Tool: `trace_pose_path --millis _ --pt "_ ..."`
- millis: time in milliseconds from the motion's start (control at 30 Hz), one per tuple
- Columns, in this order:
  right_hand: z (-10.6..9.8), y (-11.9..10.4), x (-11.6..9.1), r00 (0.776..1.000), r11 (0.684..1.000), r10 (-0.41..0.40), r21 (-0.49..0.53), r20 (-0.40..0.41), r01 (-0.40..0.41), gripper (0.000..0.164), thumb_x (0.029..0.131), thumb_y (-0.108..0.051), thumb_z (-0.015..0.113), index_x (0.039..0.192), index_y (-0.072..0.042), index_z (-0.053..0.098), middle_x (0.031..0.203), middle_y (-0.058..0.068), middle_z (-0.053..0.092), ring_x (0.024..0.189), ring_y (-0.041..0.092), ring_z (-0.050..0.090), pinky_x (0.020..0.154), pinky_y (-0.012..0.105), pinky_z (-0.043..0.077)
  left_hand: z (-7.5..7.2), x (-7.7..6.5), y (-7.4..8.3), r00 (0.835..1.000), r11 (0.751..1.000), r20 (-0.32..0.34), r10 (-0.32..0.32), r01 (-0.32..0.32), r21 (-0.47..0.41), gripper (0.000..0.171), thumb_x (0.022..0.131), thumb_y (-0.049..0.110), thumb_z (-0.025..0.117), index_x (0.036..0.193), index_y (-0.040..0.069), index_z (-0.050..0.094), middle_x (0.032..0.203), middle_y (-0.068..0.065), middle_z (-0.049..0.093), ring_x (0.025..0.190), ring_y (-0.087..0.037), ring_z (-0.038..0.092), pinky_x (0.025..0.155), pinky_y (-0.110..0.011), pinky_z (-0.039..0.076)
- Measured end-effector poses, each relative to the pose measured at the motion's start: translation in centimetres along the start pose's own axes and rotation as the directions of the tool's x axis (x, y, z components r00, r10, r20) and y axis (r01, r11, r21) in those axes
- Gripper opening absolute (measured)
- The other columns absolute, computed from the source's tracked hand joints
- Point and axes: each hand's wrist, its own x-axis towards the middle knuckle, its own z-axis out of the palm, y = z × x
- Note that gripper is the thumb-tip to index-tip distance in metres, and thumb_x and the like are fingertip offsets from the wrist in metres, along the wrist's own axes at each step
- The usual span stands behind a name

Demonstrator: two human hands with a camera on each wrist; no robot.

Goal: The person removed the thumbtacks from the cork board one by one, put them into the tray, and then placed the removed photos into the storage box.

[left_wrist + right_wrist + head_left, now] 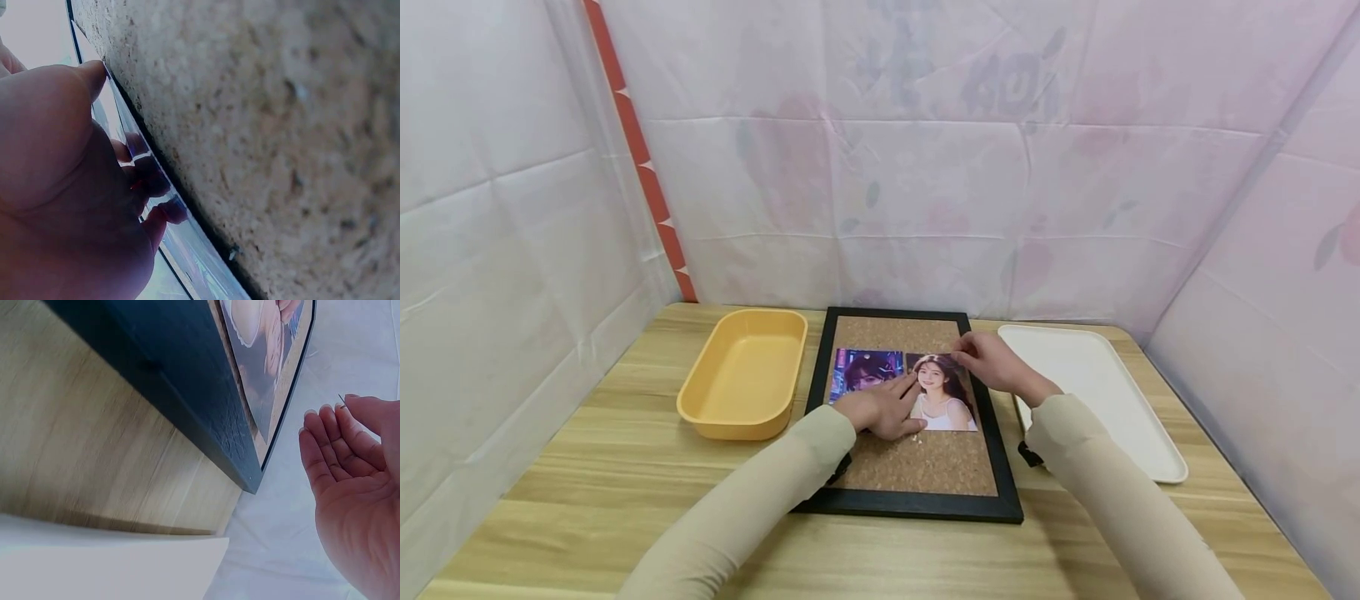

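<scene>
My left hand (886, 408) lies across two glossy photo prints on a black-framed cork board (925, 468), its fingers extended. The left print (850, 367) is purple and blue, and the hand partly covers it. Beside it, the right print (940, 408) shows a person in a white top. In the left wrist view, the fingertips meet the shiny print (212, 269). Near the right print's upper right corner, my right hand (992, 361) pinches a pin (342, 399) between thumb and fingers. Its thin metal point sticks out; its head is hidden by the fingertips.
A yellow tub (745, 375) stands left of the board on the wooden table (625, 467). To the right lies a white tray (1112, 392), partly behind the right forearm. Pale fabric walls (925, 167) enclose the back and sides.
</scene>
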Motion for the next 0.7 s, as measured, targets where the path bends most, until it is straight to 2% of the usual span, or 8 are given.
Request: trace_pose_path --millis 400,700 --pt "-0.6 0.3 -0.8 1.0 0.999 0.001 -0.034 -0.014 -0.001 0.014 0.103 -0.008 0.061 0.105 0.003 0.069 0.091 0.01 0.069 0.077 0.018 0.057 0.071 0.037 0.049 -0.2 -0.3 0.2 1.0 1.0 0.001 -0.007 0.007 -0.002 0.081 0.106 0.06 0.035 0.167 0.017 0.004 0.173 0.001 -0.005 0.158 -0.017 -0.003 0.127 -0.036 0.009" --pt "-0.8 0.4 -1.3 0.999 0.999 -0.021 -0.033 -0.023 0.021 0.013 0.102 -0.008 0.062 0.102 0.002 0.069 0.089 0.011 0.068 0.074 0.017 0.054 0.069 0.036 0.047 0.1 0.1 0.0 1.0 1.0 0.012 -0.002 0.001 0.003 0.081 0.106 0.06 0.034 0.166 0.016 0.003 0.173 0.0 -0.007 0.158 -0.017 -0.005 0.127 -0.035 0.008"
